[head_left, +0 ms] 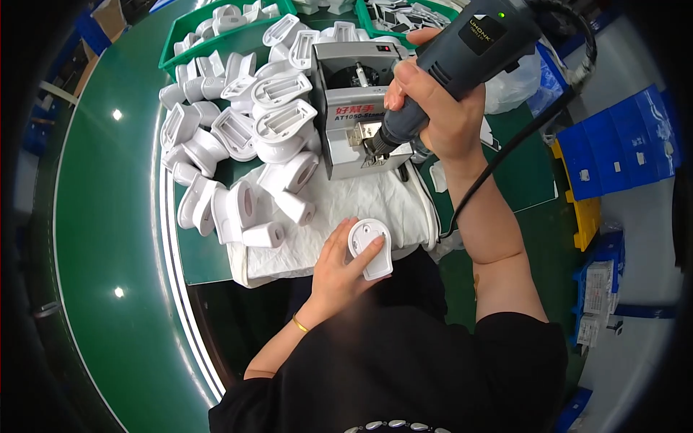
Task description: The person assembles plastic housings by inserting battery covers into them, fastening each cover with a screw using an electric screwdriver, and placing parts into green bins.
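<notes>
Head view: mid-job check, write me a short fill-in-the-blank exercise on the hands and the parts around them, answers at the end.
1. The left hand holds a plastic housing coloured ____.
2. Gripped by the right hand, the electric screwdriver shows a lit indicator coloured ____.
3. In the picture, most of the piled housings lie to the ____ of the grey screw feeder.

Missing words: white; green; left.
</notes>
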The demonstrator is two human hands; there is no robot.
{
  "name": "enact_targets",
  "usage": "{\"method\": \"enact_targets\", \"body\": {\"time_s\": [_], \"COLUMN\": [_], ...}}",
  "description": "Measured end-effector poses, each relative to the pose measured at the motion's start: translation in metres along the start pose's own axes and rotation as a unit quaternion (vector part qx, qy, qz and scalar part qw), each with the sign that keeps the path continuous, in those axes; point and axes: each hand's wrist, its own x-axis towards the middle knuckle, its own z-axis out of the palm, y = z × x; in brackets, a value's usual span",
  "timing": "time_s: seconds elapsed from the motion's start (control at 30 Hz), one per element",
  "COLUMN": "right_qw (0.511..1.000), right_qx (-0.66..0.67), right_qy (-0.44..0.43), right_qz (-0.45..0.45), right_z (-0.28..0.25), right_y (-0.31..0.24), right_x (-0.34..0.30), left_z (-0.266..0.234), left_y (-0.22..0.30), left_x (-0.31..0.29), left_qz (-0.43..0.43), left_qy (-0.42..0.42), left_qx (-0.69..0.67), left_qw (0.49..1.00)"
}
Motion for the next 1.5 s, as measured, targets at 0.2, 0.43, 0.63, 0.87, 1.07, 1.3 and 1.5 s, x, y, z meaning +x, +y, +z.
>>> {"method": "enact_targets", "body": {"time_s": [0.2,0.43,0.63,0.87,1.07,1.3,1.5], "right_qw": [0.975,0.995,0.994,0.988,0.988,0.993,0.993], "right_qx": [0.156,0.082,-0.002,-0.054,-0.065,0.002,0.014], "right_qy": [-0.155,0.011,-0.100,-0.124,-0.117,-0.074,-0.076], "right_qz": [0.014,0.054,0.055,0.079,0.072,0.088,0.084], "right_z": [-0.015,0.008,0.009,0.015,0.018,0.032,0.033], "right_y": [0.012,-0.010,-0.046,-0.058,-0.052,-0.052,-0.047], "right_x": [0.010,-0.013,-0.065,-0.083,-0.086,-0.090,-0.089], "left_z": [-0.001,-0.001,-0.005,-0.006,-0.004,-0.004,-0.004], "left_y": [-0.001,-0.004,-0.004,-0.004,-0.005,-0.006,-0.006], "left_x": [0.006,0.006,0.002,0.003,0.001,0.000,0.000], "left_qz": [0.003,-0.009,-0.017,-0.010,-0.016,-0.020,-0.021], "left_qy": [-0.007,-0.008,-0.012,-0.009,-0.005,-0.002,0.004], "left_qx": [-0.010,-0.025,-0.034,-0.047,-0.071,-0.073,-0.079], "left_qw": [1.000,1.000,0.999,0.999,0.997,0.997,0.997]}}
